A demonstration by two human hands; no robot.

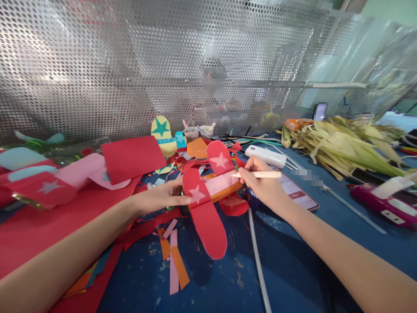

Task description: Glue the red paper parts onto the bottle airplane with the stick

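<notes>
A paper craft with red rounded flaps, pale stars and a pink-and-orange middle strip (221,184) lies tilted between my hands. My left hand (172,193) grips its left end, thumb on the red flap (208,230) near a star, with the fingers behind partly hidden. In my right hand (257,174) is a cream pen-like stick (269,174), pinched between thumb and fingers, its tip at the pink strip. A phone (298,193) with a lit screen lies beyond my right wrist.
Red paper sheets (133,158) cover the left side. Paper strips (176,265) lie in front. Corn husks (345,143), a white device (265,156), a magenta power strip (384,204) and a white cable (259,261) occupy the right. Perforated metal (130,65) stands behind.
</notes>
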